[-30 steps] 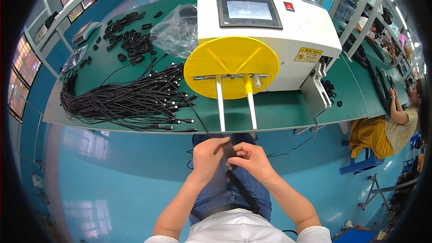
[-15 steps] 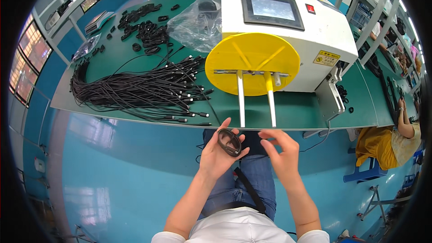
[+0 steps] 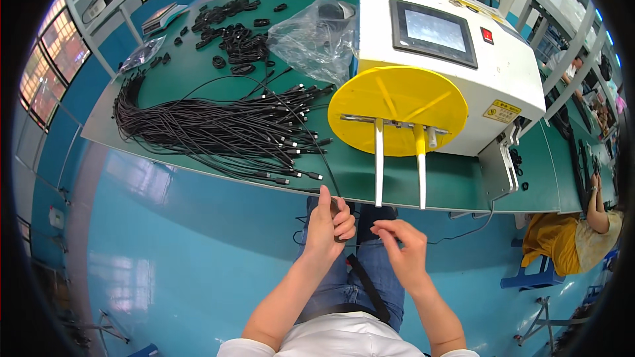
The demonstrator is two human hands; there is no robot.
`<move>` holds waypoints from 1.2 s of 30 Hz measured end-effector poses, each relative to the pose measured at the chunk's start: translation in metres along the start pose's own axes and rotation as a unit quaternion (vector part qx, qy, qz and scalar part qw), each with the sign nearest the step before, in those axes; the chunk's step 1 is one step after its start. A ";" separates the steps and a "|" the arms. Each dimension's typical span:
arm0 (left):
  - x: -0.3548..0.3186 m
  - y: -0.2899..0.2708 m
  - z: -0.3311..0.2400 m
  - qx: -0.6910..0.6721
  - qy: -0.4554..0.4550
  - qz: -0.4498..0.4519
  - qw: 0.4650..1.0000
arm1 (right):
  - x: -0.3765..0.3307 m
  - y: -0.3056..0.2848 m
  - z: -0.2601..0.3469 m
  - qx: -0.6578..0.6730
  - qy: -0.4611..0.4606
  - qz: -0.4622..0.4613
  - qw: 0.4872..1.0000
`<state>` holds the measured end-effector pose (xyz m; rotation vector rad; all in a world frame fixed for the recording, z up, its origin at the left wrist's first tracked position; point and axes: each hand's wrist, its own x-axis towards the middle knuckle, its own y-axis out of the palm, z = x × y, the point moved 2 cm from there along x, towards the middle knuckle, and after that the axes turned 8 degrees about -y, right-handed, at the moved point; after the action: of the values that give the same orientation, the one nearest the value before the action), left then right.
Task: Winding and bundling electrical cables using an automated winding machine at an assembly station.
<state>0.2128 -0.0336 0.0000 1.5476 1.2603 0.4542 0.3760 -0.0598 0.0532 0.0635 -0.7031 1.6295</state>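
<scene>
My left hand (image 3: 329, 225) is closed around a coiled black cable (image 3: 335, 207), and the fingers cover most of it. A single black strand reaches from the table down to this hand. To its right, my right hand (image 3: 405, 248) has thumb and fingertips pinched together; whatever they hold, if anything, is too small to make out. Both hands are in front of the table's near edge, above my legs. Beyond them, a white winding machine (image 3: 489, 96) carries a yellow disc (image 3: 397, 96) with two prongs pointing toward me; the right hand is below these prongs.
On the green table (image 3: 443, 182) lies a large bundle of black cables (image 3: 205, 125) with light connector ends. Coiled cables (image 3: 241, 43) are heaped behind it, beside a clear plastic bag (image 3: 311, 39). A co-worker in yellow (image 3: 552, 241) sits at the right on a blue stool (image 3: 532, 276).
My left hand's fingers have closed over the coil, which lay in the open palm before. The right hand has moved slightly down and its fingertips have come together. The view has shifted somewhat.
</scene>
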 end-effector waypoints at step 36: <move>-0.024 0.002 -0.094 0.053 0.107 -0.113 0.986 | 0.042 0.037 -0.060 0.216 0.137 -0.056 0.965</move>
<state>0.1297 -0.0102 0.0452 1.4506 1.6291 0.4201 0.3547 0.0051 0.0082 0.1858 -0.1223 1.6173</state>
